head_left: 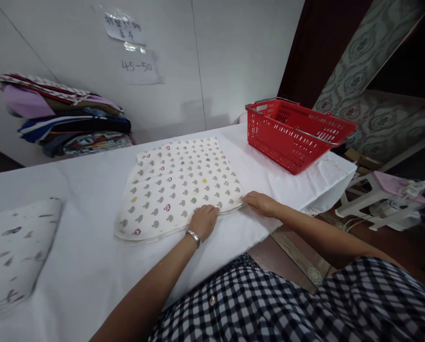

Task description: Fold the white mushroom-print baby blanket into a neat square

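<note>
A cream cloth (178, 183) printed with small grey and coloured mushrooms lies folded flat on the white table (91, 256). My left hand (202, 221), with a silver bracelet at the wrist, rests palm down on the cloth's near edge. My right hand (259, 203) lies at the cloth's near right corner, fingers touching its edge. Neither hand lifts the cloth.
A red plastic basket (298, 133) stands at the table's far right. A stack of folded fabrics (64, 116) sits against the back wall at left. Another folded patterned cloth (14, 251) lies at the near left. White stools (383, 194) stand on the floor at right.
</note>
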Tool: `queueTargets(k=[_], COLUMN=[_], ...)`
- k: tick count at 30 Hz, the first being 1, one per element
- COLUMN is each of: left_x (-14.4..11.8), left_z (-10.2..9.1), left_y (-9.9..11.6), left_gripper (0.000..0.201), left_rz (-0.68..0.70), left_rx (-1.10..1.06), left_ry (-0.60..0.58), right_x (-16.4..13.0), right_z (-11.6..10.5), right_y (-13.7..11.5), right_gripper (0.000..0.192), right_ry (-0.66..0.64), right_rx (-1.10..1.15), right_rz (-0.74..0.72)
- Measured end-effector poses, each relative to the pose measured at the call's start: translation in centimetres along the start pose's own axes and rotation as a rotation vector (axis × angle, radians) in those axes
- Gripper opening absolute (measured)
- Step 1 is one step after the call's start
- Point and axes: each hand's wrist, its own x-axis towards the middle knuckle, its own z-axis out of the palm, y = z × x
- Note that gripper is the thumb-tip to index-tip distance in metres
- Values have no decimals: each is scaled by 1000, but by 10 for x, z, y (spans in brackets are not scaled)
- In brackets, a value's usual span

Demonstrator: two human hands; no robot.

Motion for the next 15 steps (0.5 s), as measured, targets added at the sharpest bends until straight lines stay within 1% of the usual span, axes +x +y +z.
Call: queueTargets(k=[3, 6, 11, 15], left_x=[1, 1, 2, 11], left_z=[-1, 0, 3, 6], left_y=[1, 1, 1, 8], left_gripper=[27, 30, 36, 34], left_rz=[-26, -41, -49, -12], left_rx=[0, 1, 13, -29], left_ry=[-8, 5, 35, 65], right_x=[4, 6, 5, 7], right_z=[-9, -15, -17, -18], right_y=[1, -1, -3, -3], right_gripper=[34, 33, 29, 25], right_ry=[20, 20, 8, 19], right_rx=[25, 25, 82, 139], right_rz=[33, 56, 100, 148])
